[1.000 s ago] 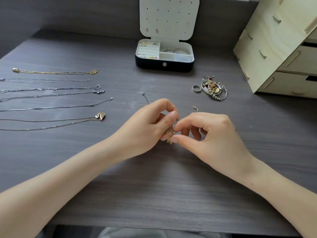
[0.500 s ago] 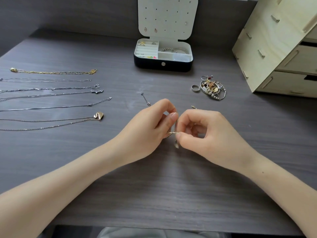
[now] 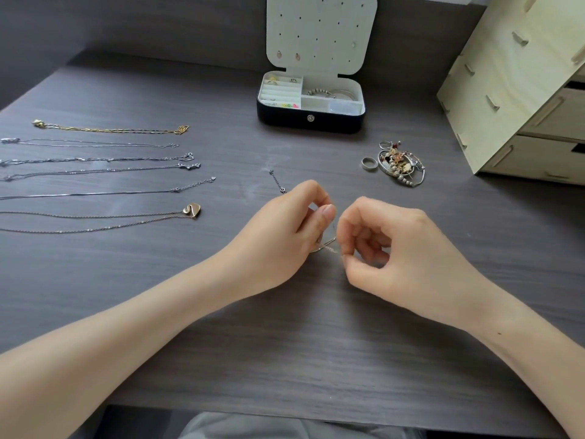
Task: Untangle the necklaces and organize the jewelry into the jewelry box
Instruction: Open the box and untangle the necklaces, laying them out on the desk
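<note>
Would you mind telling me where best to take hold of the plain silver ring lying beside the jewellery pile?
Probably pinch the silver ring across its band from above, coming from its left: it lies flat with its hole up, and the jewellery pile crowds its right side.

backed by a plain dark grey wall, matte and even in tone, meeting the rear edge of a dark grey wood-grain desktop in a shadowed seam. furnished at the right rear with a pale plywood drawer unit, standing on the desktop, jointed with slotted tabs along its side panel, fitted with stacked drawers showing dark cutout openings on the front. lit softly and evenly, with a faint pale sheen on the grain near the middle and a weak shadow on the desktop at the foot of the drawer unit.
</note>
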`<state>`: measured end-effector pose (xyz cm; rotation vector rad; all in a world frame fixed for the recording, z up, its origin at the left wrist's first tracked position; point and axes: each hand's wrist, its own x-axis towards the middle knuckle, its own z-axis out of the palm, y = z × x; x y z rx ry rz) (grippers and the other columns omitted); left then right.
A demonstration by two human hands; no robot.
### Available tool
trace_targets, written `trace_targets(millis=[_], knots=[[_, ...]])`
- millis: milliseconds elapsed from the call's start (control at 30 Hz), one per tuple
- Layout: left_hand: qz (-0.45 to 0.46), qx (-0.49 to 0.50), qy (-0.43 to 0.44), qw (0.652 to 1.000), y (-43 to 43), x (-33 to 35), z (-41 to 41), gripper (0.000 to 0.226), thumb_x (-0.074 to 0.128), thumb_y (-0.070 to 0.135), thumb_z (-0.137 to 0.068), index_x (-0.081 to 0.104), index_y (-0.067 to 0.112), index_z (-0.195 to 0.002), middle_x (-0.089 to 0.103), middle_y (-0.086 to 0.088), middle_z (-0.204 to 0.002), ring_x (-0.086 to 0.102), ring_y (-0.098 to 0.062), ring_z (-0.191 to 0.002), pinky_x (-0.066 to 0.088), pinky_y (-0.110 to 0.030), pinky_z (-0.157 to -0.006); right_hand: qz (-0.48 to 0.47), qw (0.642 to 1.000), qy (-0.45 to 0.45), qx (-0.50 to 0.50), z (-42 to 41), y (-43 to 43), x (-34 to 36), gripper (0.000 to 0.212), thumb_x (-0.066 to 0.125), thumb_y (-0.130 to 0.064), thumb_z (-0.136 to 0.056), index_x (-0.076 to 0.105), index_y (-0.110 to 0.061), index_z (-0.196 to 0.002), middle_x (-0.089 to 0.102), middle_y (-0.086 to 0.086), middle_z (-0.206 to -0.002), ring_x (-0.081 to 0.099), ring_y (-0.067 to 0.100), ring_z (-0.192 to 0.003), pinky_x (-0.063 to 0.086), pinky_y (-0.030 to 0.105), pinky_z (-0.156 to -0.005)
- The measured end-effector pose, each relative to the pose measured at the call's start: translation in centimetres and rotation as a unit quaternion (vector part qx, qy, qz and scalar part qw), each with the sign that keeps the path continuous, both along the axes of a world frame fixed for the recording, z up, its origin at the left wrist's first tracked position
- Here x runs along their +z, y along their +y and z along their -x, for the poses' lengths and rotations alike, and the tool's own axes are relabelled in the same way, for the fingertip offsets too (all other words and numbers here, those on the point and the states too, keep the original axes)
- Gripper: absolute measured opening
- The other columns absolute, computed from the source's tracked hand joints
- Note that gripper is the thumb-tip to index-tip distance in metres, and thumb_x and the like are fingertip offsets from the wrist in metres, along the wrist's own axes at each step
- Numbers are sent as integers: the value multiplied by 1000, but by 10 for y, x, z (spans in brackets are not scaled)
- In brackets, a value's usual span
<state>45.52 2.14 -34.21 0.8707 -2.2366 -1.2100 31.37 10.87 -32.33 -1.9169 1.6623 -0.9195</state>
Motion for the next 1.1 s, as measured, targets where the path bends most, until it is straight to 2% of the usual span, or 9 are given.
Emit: trace_targets(millis=[267, 367, 467, 567, 633, 733, 867, 1000, 1100], knots=[[-43, -37, 58, 997, 3, 0, -2, 14, 40, 20, -99, 43, 21, -86, 40, 9, -49, 30, -9, -48, 30, -19, -49, -150, 976, -155, -39, 4, -6, -3, 35, 67, 9, -72, 59, -19, -91, 62, -5, -64, 40, 13, -51, 38, 26, -53], [-93, -79, 101, 987, 5, 0, -3, 12, 40, 21, -98, 43, 15, -89, 34, 2, -54, 24, -11, -49, 27, -17, -48, -197, 960, -196, -34, 5, -7, -1, 36, 74, 5, -66, 67, -17, -93, 60, -2, -64, 45, 14, -56, 39, 24, -55], [-117, -113, 122, 979, 7, -1, -3, 15, 40, 27, -97, 44, 14, -91, 31, 1, -56, 21, -13, -50, 24, -18, -46, -234, 939, -251, -27, 10, -9, 3, 27, 73, 0, -60, 73, -10, -86, 61, 6, -67, 42, 13, -50, 31, 21, -46], [-122, -122, 118, 978, 9, 0, -3, 18, 41, 33, -94, 44, 16, -90, 42, 5, -54, 26, -10, -48, 28, -13, -46, -235, 938, -252, -38, 12, -9, 5, 14, 72, 2, -73, 71, 1, -87, 63, 11, -65, 34, 8, -39, 30, 36, -55], [-126, -128, 118, 977, 10, 2, -3, 17, 40, 33, -89, 43, 16, -89, 52, 5, -56, 29, -5, -44, 29, -9, -46, -229, 941, -244, -52, 9, -8, 5, 6, 69, -2, -78, 71, 1, -84, 63, 4, -57, 34, 7, -37, 32, 43, -64], [-122, -122, 112, 979, 9, 2, -3, 13, 40, 28, -93, 43, 16, -89, 49, 7, -54, 27, -6, -44, 28, -9, -45, -219, 946, -231, -57, 7, -8, 7, 4, 70, -8, -79, 72, -5, -79, 63, 2, -59, 36, 5, -40, 33, 38, -59], [-112, -94, 91, 985, 6, -1, -5, 11, 41, 19, -97, 45, 17, -87, 34, 8, -52, 28, -8, -47, 30, -9, -48, -212, 938, -267, -63, 19, -7, 12, 17, 70, -23, -66, 67, -7, -70, 61, 1, -62, 42, 7, -46, 34, 21, -45], [-99, -83, 77, 989, 5, -2, -3, 13, 41, 20, -97, 46, 17, -86, 36, 10, -51, 29, -8, -48, 29, -12, -48, -265, 906, -329, -34, 27, -8, 13, 10, 75, -9, -69, 67, -8, -64, 62, 5, -62, 45, 8, -46, 36, 17, -40], [-110, -81, 80, 987, 5, -1, -3, 13, 41, 17, -97, 45, 15, -85, 39, 12, -48, 32, -5, -44, 30, -7, -48, -285, 895, -342, -24, 31, -8, 12, 11, 65, -15, -72, 68, -12, -62, 56, 8, -56, 42, 10, -43, 32, 17, -36]])
